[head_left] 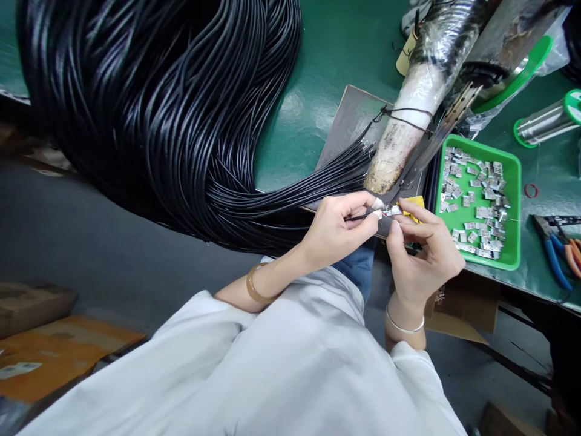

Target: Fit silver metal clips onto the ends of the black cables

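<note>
My left hand (341,227) pinches the end of a black cable (357,217) between thumb and finger, with thin stripped wires showing at its tip. Against those wires my right hand (420,245) holds a small metal connector (393,211), its fingers closed on it. White coverings sit on my left fingertips. Just behind the connector lies a yellow piece (412,208), partly hidden by my right fingers. A large bundle of black cables (181,121) sweeps in from the left, its ends gathered on a grey board (347,118) beyond my hands.
A green tray (515,200) of several metal connectors stands to the right. Further right lie wire strippers (551,242), a red ring (531,191) and a solder spool (547,126). A plastic-wrapped duct (408,121) comes down close over my hands. The green table (327,36) ends near my waist.
</note>
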`<action>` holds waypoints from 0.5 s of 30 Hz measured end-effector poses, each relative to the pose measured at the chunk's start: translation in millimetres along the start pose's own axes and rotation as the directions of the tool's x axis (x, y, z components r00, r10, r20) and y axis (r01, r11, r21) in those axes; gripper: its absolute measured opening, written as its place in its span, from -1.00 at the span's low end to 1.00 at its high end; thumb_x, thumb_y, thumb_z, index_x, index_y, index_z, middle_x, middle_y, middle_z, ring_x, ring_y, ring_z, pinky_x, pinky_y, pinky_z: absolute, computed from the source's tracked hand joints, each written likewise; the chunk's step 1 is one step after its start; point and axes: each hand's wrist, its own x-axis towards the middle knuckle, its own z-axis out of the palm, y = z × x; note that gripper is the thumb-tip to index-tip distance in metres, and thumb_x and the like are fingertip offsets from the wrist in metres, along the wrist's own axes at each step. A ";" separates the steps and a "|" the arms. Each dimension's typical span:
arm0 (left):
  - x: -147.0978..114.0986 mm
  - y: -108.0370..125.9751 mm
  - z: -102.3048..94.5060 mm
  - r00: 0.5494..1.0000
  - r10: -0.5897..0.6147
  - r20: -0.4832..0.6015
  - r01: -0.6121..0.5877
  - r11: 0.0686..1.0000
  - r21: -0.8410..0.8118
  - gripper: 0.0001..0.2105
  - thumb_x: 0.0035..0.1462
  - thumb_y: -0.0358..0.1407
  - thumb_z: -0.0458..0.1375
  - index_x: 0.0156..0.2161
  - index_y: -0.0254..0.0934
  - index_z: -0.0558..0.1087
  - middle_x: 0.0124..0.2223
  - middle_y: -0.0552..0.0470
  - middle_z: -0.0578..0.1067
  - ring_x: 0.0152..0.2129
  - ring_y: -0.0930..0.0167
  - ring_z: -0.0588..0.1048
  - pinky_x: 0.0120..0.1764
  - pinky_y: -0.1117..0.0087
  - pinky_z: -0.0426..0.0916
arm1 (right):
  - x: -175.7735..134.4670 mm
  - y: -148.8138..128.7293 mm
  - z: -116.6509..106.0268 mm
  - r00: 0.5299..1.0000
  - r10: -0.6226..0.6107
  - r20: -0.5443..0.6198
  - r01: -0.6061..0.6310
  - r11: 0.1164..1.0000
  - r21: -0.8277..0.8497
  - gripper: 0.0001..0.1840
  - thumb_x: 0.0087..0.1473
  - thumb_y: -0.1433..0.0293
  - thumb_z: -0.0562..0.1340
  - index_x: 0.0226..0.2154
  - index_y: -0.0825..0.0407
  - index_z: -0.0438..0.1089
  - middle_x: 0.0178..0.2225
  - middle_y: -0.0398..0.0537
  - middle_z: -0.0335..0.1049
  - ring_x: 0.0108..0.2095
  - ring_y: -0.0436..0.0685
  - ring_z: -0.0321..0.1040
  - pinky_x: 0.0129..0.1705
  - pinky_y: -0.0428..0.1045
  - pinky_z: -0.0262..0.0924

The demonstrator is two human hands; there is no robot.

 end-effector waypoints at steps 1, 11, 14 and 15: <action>-0.4 0.2 0.2 1.000 0.004 0.001 -0.004 1.000 0.006 -0.87 0.18 -0.31 0.14 -0.31 -0.35 0.46 -0.60 0.23 0.08 -0.66 0.63 0.02 -0.56 0.54 -0.07 | -0.5 0.6 -0.3 1.000 0.000 0.002 0.000 1.000 0.000 -0.85 0.03 0.53 0.34 -0.33 0.01 0.41 -0.13 -0.03 0.58 -0.20 0.11 0.58 -0.34 -0.04 0.50; -2.7 0.8 1.3 1.000 -0.013 0.012 0.013 1.000 0.015 -0.90 0.16 -0.36 0.14 -0.32 -0.36 0.47 -0.59 0.23 0.08 -0.64 0.64 0.01 -0.58 0.57 -0.08 | -1.8 3.0 -1.7 0.998 -0.061 0.008 0.061 0.998 -0.013 -0.84 0.03 0.55 0.34 -0.32 0.01 0.43 -0.16 -0.06 0.59 -0.14 0.13 0.58 -0.28 -0.05 0.50; -4.5 2.2 1.5 0.999 0.043 0.017 -0.044 0.996 0.080 -0.88 0.16 -0.37 0.14 -0.29 -0.36 0.52 -0.60 0.23 0.18 -0.67 0.65 0.05 -0.61 0.60 -0.05 | -2.8 3.3 -1.5 0.998 0.018 -0.055 -0.019 1.000 -0.008 -0.87 0.08 0.49 0.32 -0.28 0.01 0.40 -0.17 -0.07 0.59 -0.23 0.09 0.59 -0.32 -0.05 0.48; -5.7 2.1 2.1 0.995 0.098 0.017 -0.100 0.987 0.126 -0.87 0.15 -0.39 0.13 -0.27 -0.36 0.53 -0.58 0.20 0.28 -0.67 0.66 0.10 -0.60 0.61 0.00 | -2.6 3.6 -2.1 0.994 0.083 -0.074 -0.082 0.997 0.004 -0.89 0.11 0.46 0.31 -0.28 0.01 0.38 -0.21 -0.08 0.58 -0.31 0.06 0.58 -0.36 -0.07 0.46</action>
